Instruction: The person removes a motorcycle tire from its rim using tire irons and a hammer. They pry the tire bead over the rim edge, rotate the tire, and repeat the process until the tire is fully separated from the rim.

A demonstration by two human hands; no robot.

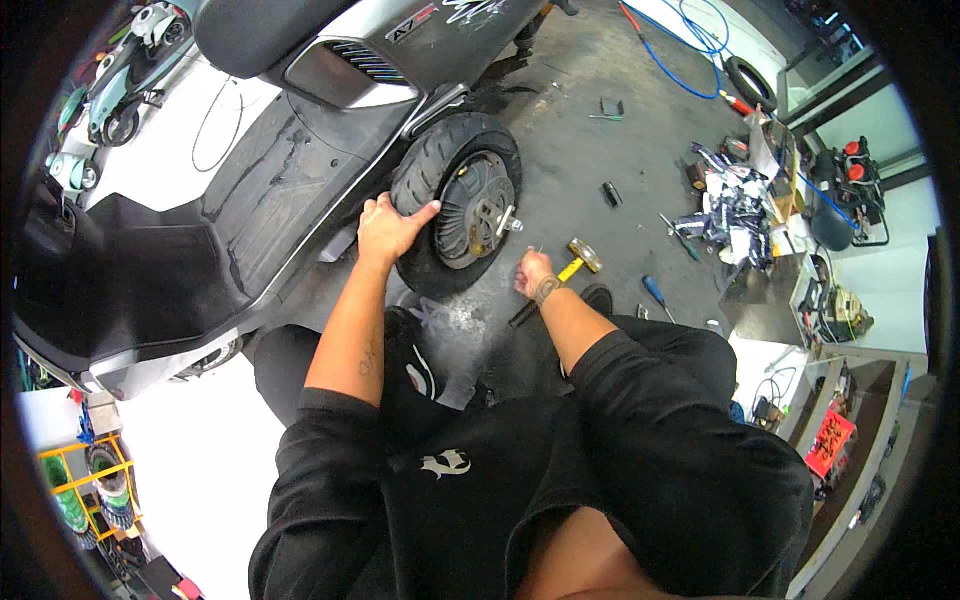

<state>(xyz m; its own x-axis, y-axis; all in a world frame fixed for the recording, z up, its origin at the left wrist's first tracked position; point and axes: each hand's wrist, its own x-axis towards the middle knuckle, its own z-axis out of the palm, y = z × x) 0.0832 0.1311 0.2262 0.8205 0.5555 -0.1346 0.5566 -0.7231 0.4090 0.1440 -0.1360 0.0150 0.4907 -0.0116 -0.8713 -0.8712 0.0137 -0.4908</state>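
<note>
A scooter (290,190) fills the left side, its grey wheel hub (475,212) facing me inside a black tyre (440,150). My left hand (392,230) grips the tyre's near left side, thumb on the sidewall and fingers round the tread. A bare axle end (512,225) sticks out from the hub. To the right of the wheel, my right hand (535,274) is closed low over the floor; a thin tip shows at its fingers, too small to name. Just beside that hand lies a hammer (572,268) with a yellow and black handle.
A blue-handled screwdriver (653,290) and a small black part (612,193) lie on the dark floor. Farther right is a heap of packaged parts (735,205) beside a black compressor (845,190). A blue hose (690,85) curls at the back. A red tray (830,445) sits on shelving.
</note>
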